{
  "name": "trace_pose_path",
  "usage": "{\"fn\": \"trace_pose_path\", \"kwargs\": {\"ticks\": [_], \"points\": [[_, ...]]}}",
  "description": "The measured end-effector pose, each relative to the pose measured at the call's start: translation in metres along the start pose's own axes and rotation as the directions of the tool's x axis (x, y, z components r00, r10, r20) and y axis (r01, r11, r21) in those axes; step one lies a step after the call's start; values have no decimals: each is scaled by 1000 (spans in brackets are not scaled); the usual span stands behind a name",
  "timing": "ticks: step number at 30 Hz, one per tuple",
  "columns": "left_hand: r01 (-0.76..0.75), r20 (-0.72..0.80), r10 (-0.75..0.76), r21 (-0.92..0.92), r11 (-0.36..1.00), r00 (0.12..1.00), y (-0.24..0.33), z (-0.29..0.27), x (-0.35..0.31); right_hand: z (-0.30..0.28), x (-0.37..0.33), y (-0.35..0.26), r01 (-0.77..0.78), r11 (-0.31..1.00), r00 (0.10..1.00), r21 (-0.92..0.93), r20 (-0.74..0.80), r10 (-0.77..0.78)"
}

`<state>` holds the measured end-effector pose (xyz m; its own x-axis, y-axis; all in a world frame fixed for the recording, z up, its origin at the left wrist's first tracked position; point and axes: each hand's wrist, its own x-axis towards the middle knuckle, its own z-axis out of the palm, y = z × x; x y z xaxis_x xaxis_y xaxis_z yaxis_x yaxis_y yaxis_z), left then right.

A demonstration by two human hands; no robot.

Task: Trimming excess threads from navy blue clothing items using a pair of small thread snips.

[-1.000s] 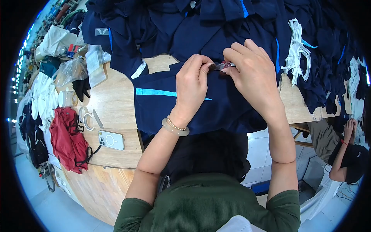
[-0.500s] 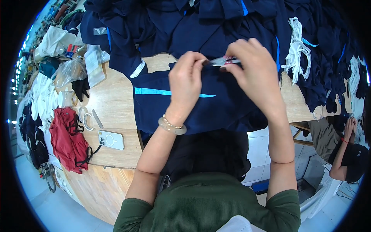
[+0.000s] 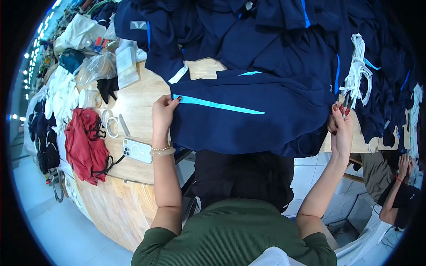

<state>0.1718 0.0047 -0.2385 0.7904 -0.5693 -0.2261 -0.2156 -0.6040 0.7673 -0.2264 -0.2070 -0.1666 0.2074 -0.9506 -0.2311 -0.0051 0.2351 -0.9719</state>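
A navy garment piece (image 3: 213, 131) with a tapering light-blue stripe (image 3: 222, 106) is spread between my two hands, over the table's near edge. My left hand (image 3: 163, 111) pinches its left edge at the wide end of the stripe. At the garment's right end, my right hand (image 3: 341, 126) is closed on the fabric edge. Small red-handled thread snips (image 3: 346, 111) show among the right fingers, mostly hidden by them.
Navy garments (image 3: 262, 48) are heaped along the far side. A bundle of white cords (image 3: 357, 73) lies at the right. Leftward are a phone (image 3: 137, 150), tape rolls (image 3: 112, 127), a red cloth item (image 3: 84, 144) and plastic bags (image 3: 100, 66). Another person's hands (image 3: 404, 166) show far right.
My hands have moved apart, from close together above the garment to its left and right ends. The garment is now spread wider, its stripe in full view. The snips moved right with my right hand.
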Motion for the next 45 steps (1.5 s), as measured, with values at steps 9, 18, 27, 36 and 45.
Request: {"fn": "trace_pose_path", "kwargs": {"ticks": [9, 18, 27, 36, 45], "points": [[117, 189, 75, -825, 553, 979, 59, 10, -32, -30, 41, 6, 188, 807, 889, -560, -252, -382], [138, 286, 403, -924, 356, 869, 97, 35, -58, 132, -30, -23, 451, 892, 840, -17, 346, -418], [-6, 240, 475, -889, 458, 847, 122, 38, -56, 161, -21, -12, 632, 775, 721, 33, 341, -603], [-547, 406, 640, -332, 768, 652, 135, 55, -60, 83, 3, -40, 378, 925, 925, 31, 29, -378], [-721, 402, 695, -114, 684, 596, 111, 85, -29, 44, 19, -39, 397, 917, 913, -24, -88, -398]]}}
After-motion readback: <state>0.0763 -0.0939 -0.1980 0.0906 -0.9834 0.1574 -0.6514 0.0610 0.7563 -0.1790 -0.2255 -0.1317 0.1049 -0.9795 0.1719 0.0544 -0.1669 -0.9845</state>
